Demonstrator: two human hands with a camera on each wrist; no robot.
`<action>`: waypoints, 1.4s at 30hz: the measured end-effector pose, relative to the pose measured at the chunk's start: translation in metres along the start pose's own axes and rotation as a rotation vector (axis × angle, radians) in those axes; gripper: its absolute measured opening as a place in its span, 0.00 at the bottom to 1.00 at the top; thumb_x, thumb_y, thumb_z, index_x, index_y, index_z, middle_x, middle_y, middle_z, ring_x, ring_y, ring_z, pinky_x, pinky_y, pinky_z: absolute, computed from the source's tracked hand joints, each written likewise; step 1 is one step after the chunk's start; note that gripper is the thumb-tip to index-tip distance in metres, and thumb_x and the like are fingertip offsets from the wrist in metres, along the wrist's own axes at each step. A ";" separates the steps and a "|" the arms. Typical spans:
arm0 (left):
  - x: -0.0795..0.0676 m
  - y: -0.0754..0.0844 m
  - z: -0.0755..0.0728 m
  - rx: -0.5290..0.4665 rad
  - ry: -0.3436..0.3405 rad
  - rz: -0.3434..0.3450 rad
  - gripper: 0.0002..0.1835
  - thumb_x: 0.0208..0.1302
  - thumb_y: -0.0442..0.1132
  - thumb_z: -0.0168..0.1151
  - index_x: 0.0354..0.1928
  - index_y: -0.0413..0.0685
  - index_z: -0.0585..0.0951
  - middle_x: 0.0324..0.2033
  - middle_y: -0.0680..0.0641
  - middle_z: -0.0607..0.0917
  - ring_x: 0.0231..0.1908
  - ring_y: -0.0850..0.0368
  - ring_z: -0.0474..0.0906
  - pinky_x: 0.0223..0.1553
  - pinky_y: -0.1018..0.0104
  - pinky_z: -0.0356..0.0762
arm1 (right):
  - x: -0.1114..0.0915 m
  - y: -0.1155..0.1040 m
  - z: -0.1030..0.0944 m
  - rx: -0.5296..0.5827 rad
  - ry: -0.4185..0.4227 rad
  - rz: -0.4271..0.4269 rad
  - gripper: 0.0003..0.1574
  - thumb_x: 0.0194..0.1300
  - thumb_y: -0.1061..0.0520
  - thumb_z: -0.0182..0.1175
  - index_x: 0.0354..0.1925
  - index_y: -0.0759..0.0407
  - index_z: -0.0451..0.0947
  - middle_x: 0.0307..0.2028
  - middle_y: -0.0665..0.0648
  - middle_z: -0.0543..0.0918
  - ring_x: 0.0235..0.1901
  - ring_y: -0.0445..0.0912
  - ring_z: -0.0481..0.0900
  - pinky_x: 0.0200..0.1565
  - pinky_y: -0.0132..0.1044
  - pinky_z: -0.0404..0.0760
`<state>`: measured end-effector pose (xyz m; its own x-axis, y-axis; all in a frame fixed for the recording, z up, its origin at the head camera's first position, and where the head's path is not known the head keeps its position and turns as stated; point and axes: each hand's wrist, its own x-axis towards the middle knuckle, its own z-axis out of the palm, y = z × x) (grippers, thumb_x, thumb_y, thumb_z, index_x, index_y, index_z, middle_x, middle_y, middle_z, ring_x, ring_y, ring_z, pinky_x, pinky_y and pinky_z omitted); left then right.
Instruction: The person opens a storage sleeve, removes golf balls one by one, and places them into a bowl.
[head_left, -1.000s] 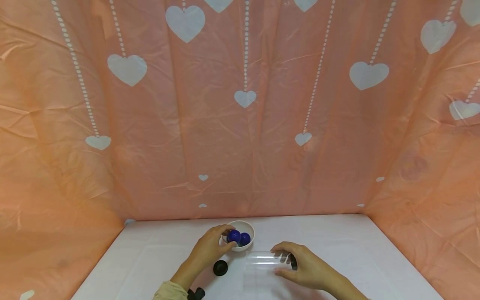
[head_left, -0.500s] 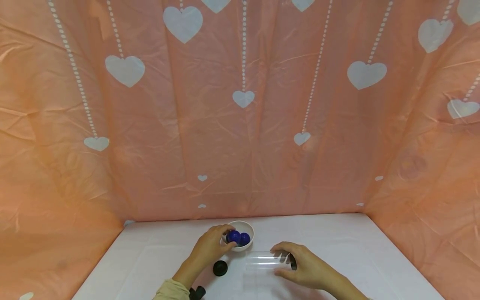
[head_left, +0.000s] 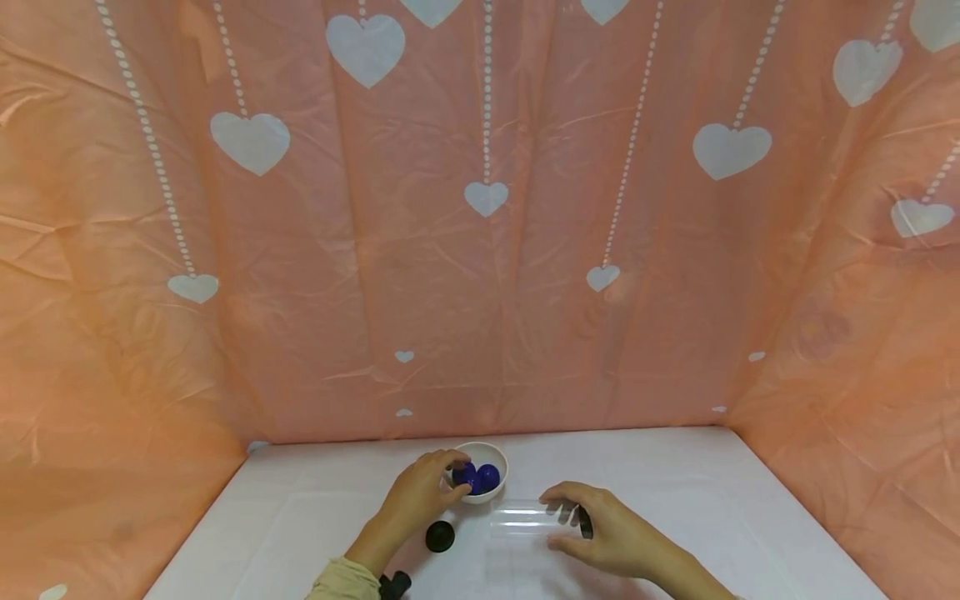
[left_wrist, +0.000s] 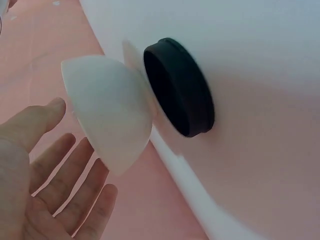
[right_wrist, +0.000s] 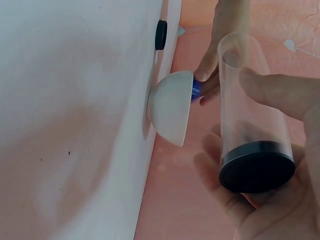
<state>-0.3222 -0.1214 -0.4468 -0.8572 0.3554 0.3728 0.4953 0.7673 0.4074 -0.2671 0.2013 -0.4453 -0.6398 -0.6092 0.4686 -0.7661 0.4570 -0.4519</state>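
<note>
A white bowl (head_left: 492, 455) with several shiny blue balls (head_left: 489, 477) stands near the back of the table. My left hand (head_left: 422, 493) is over its left side, thumb and fingers loosely spread around a ball at the rim. In the left wrist view the fingers are apart beside the bowl (left_wrist: 107, 105), whose wall hides the balls. With its fingers curled round it, my right hand (head_left: 622, 533) holds a clear plastic tube (head_left: 525, 533) lying sideways, its mouth toward the left. A black cap (right_wrist: 257, 167) closes the tube's end near the right palm.
On the white table (head_left: 712, 500), a round black cap (head_left: 440, 537) lies in front of the bowl, near the left wrist. Another black object (head_left: 398, 585) is partly hidden by the left sleeve (head_left: 343, 582). A pink sheet with white hearts (head_left: 487, 317) encloses the back and sides.
The ball at my left fingers has sunk lower into the bowl, beside the other blue balls. Both hands and the tube have stayed nearly in place.
</note>
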 end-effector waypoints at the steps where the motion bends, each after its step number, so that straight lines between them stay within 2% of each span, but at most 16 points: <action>1: 0.000 0.000 -0.001 0.000 0.005 0.001 0.20 0.65 0.45 0.78 0.57 0.50 0.86 0.52 0.48 0.89 0.56 0.44 0.84 0.59 0.39 0.82 | 0.000 0.000 0.000 -0.001 0.001 0.001 0.24 0.70 0.48 0.76 0.59 0.49 0.81 0.50 0.47 0.87 0.45 0.37 0.82 0.46 0.34 0.85; 12: -0.005 -0.004 -0.007 -0.003 0.034 -0.002 0.19 0.67 0.44 0.77 0.57 0.50 0.86 0.51 0.50 0.89 0.56 0.47 0.85 0.60 0.42 0.83 | 0.001 -0.001 0.000 0.059 -0.019 0.056 0.25 0.70 0.48 0.75 0.60 0.54 0.81 0.48 0.51 0.87 0.43 0.37 0.82 0.44 0.34 0.85; 19: -0.011 -0.007 -0.012 -0.004 0.073 -0.004 0.18 0.68 0.43 0.76 0.56 0.50 0.86 0.49 0.50 0.89 0.54 0.47 0.85 0.58 0.42 0.84 | 0.002 0.001 0.004 0.083 -0.020 0.084 0.24 0.70 0.50 0.75 0.60 0.50 0.81 0.47 0.51 0.87 0.42 0.40 0.83 0.44 0.32 0.84; 30: -0.023 -0.013 -0.015 0.036 0.109 -0.006 0.17 0.66 0.39 0.76 0.55 0.51 0.86 0.47 0.51 0.89 0.51 0.50 0.85 0.54 0.45 0.85 | 0.003 0.003 0.008 0.063 0.005 0.038 0.29 0.70 0.51 0.76 0.64 0.58 0.81 0.46 0.51 0.86 0.41 0.39 0.82 0.42 0.33 0.84; 36: -0.031 -0.014 -0.020 0.031 0.094 -0.041 0.17 0.66 0.43 0.78 0.55 0.54 0.86 0.46 0.52 0.89 0.51 0.50 0.85 0.52 0.45 0.85 | 0.002 0.006 0.009 0.071 -0.002 0.045 0.26 0.70 0.50 0.75 0.61 0.57 0.82 0.46 0.51 0.87 0.42 0.39 0.82 0.43 0.34 0.85; 42: -0.037 -0.016 -0.021 0.056 0.120 -0.048 0.15 0.66 0.43 0.77 0.53 0.54 0.87 0.44 0.54 0.89 0.50 0.50 0.86 0.52 0.47 0.85 | -0.001 0.008 0.006 0.081 -0.006 0.064 0.25 0.70 0.51 0.76 0.60 0.56 0.81 0.45 0.49 0.87 0.42 0.40 0.82 0.42 0.36 0.86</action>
<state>-0.2952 -0.1585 -0.4498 -0.8550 0.2540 0.4522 0.4428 0.8115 0.3813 -0.2725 0.2015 -0.4538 -0.6865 -0.5844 0.4327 -0.7164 0.4414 -0.5404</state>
